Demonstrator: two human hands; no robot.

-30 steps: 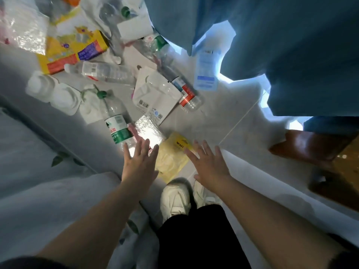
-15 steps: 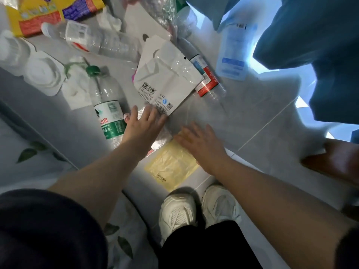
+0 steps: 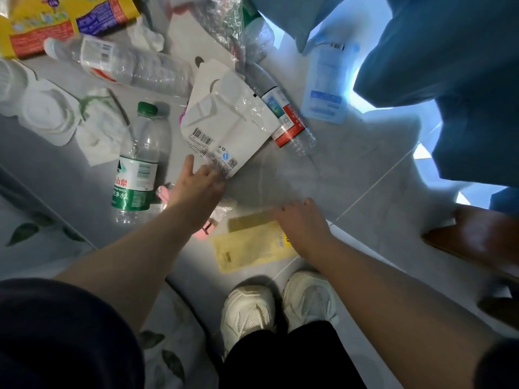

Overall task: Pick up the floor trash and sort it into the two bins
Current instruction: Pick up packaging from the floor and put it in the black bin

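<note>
Trash lies scattered on the grey tile floor (image 3: 351,169). My left hand (image 3: 198,186) reaches forward and its fingertips touch the near corner of a white pouch with a barcode (image 3: 227,124); the thumb is spread to the left. Over the right end of a flat yellow packet (image 3: 252,248), my right hand (image 3: 304,224) has its fingers curled on the packet, whose far edge is folded up. Two blue bin bags (image 3: 449,80) (image 3: 295,18) hang at the upper right.
Around the pouch lie a green-label bottle (image 3: 134,169), a red-label bottle (image 3: 283,119), a clear bottle (image 3: 132,63) and a pale blue pouch (image 3: 325,88). White cups (image 3: 47,113), tissue (image 3: 101,133) and a yellow snack bag (image 3: 56,21) sit far left. My shoes (image 3: 247,313) stand below; a wooden piece (image 3: 477,240) is right.
Both hands moved forward and down toward the floor. The left reached the white pouch's corner. The right closed on the yellow packet, which has turned and folded at its far edge.
</note>
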